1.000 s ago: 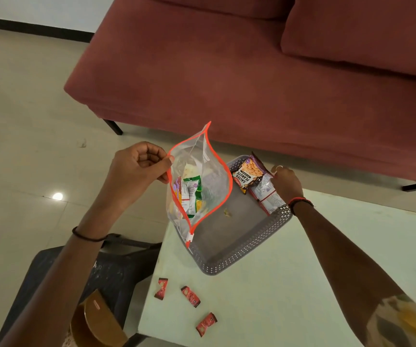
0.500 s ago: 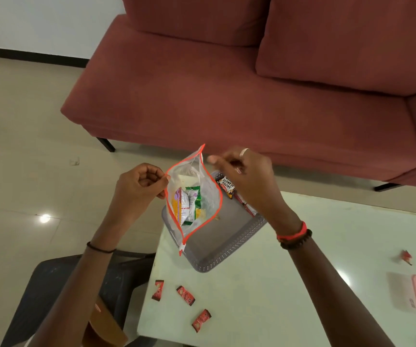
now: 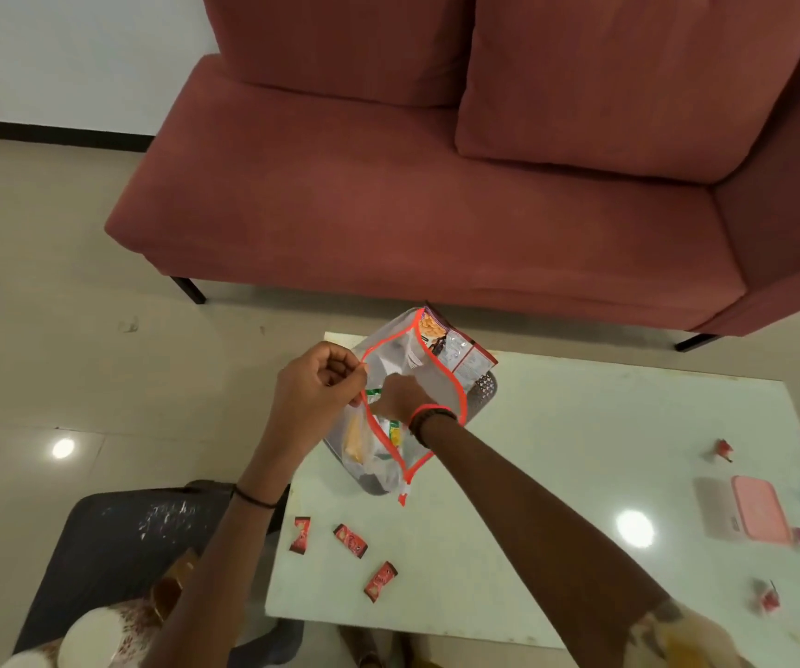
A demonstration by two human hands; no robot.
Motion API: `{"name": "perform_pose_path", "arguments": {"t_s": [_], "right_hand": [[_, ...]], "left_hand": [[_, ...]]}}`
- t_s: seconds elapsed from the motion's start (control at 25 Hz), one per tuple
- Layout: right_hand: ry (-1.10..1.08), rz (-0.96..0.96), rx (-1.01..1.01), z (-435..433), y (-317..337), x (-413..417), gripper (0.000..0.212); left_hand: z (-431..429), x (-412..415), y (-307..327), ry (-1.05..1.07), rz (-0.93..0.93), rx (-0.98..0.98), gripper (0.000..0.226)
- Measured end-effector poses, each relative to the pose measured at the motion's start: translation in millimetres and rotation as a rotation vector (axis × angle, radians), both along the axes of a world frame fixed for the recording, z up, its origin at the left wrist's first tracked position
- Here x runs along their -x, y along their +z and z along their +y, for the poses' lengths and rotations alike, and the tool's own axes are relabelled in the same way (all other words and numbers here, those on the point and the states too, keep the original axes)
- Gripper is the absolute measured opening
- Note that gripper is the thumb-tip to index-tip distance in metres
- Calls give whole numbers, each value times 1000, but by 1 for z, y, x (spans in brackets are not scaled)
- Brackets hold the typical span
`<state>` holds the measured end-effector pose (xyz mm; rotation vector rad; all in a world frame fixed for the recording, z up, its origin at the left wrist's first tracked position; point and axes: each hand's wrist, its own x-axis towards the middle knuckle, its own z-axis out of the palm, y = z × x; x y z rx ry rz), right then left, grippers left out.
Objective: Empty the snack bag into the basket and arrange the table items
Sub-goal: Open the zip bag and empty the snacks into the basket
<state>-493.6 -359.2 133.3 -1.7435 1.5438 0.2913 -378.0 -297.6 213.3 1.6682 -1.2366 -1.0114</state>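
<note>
A clear snack bag with an orange zip rim hangs open over the grey perforated basket at the table's far left corner. My left hand pinches the bag's left rim. My right hand is inside the bag's mouth among green, white and yellow packets; its fingers are hidden, so I cannot tell what they hold. A peanut packet and a silvery packet stick up from the basket behind the bag.
Three small red sweets lie near the white table's left front edge. A pink case and more red sweets lie at the right. A red sofa stands beyond; a dark stool sits at lower left.
My right hand has gone from the bag's far rim down into the bag's mouth. The bag has lowered over the basket, and the view has tilted and pulled back.
</note>
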Motion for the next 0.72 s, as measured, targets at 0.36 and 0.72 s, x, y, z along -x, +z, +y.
{"name": "perform_pose_path", "arguments": {"t_s": [0.36, 0.72], "right_hand": [[-95, 44, 82, 40, -53, -2, 29], [-169, -112, 177, 21, -17, -19, 18]], "left_hand": [[31, 14, -5, -73, -14, 23, 18], [20, -1, -22, 106, -136, -48, 9]]}}
